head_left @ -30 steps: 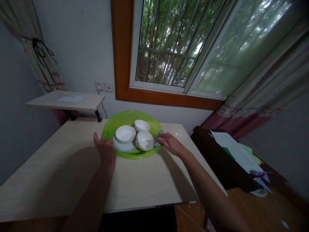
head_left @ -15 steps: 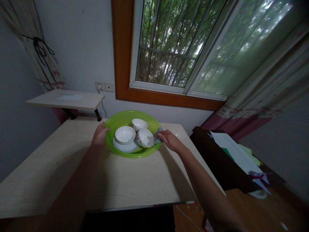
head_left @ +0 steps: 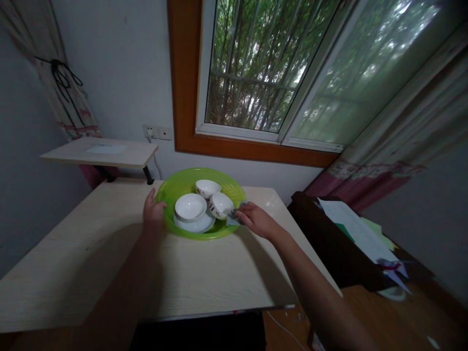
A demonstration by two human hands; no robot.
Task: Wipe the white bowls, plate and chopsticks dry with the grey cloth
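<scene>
A round green plastic basin [head_left: 174, 185] stands on the pale wooden table [head_left: 204, 273] near the wall. Inside it lie a white plate [head_left: 195, 225] with a white bowl [head_left: 190, 206] on it, and two smaller white bowls [head_left: 207, 187] [head_left: 221, 204] with red marks. My left hand [head_left: 153, 210] grips the basin's left rim, thumb over the edge. My right hand [head_left: 254, 219] is closed on a grey cloth [head_left: 233, 219] at the basin's right rim, beside the nearer small bowl.
A small side shelf [head_left: 98, 151] with a paper on it sticks out at the left, above the table's far corner. A dark cabinet [head_left: 329, 243] with papers stands to the right. The window and curtains are behind.
The basin has been shifted slightly on the table and the bowls in it have slid left. My right hand with the cloth has moved a little inward along the right rim.
</scene>
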